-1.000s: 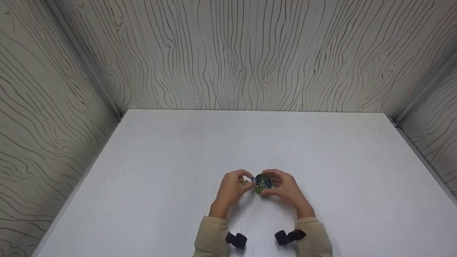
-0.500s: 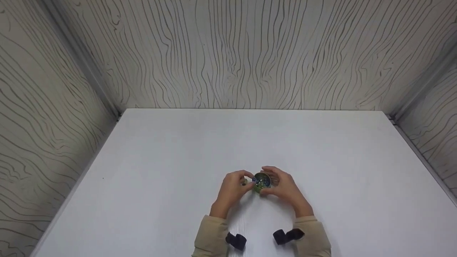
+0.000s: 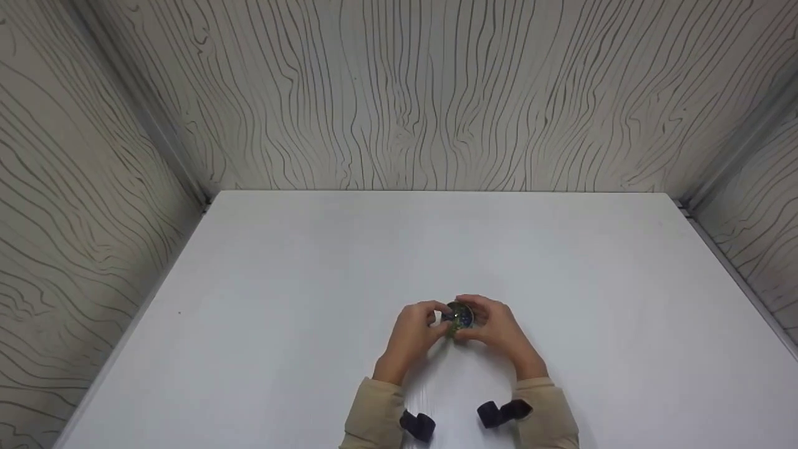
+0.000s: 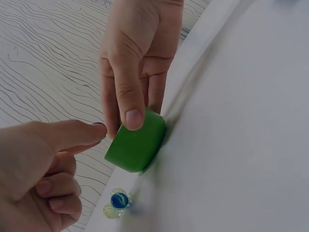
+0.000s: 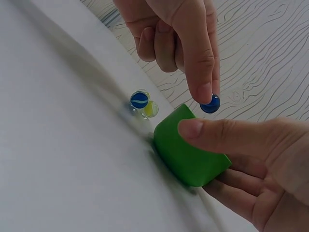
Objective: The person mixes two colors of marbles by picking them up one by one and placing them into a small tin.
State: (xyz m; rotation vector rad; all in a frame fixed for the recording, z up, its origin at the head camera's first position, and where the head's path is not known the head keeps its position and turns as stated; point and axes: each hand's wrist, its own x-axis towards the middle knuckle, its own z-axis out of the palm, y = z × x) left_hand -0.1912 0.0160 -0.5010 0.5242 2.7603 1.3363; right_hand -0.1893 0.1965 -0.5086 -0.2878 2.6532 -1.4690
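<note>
My right hand [image 3: 499, 325] holds a small green bowl [image 5: 186, 154] against the white table, thumb on the near side and fingers round the other. Marbles show inside the bowl in the head view, too small to tell apart. Between thumb and index finger, my left hand [image 3: 413, 333] pinches a dark blue marble [image 5: 212, 106] just above the bowl's rim. Its other fingers are curled in, as the left wrist view shows. Beside the bowl, a blue marble with a pale swirl [image 5: 139, 100] and a clear yellow-green marble [image 5: 152, 109] lie close together on the table.
The white table [image 3: 299, 268] reaches to pale walls [image 3: 399, 100] with wavy wood-grain lines at the back and sides. Black wrist cameras [image 3: 419, 426] stick out from both beige sleeves [image 3: 374, 411].
My left hand has shifted slightly right, bringing the pinched marble over the bowl's rim. The right hand and the bowl stay almost in place.
</note>
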